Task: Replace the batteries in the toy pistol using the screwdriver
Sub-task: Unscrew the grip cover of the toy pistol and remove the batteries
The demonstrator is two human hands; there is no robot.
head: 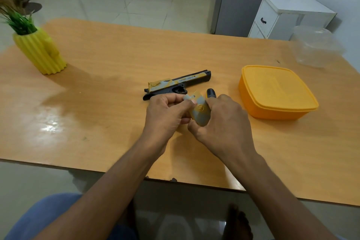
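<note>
The toy pistol [176, 86] lies on the table [101, 91] while you pinch its grey-and-yellow grip piece [199, 110] in your left hand [165, 115], your right hand [222, 121] closed around the screwdriver [211, 93], seemingly to reach its screw, the orange container [276, 91] nearby.

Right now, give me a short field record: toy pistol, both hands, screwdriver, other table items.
toy pistol: lying on its side on the wooden table, barrel toward the right
left hand: pinching the grey-and-yellow grip part
right hand: holding the same part, plus the black-handled screwdriver
screwdriver tip: hidden
batteries: none visible
right of hands: lidded orange container
far left: yellow ribbed vase
</note>
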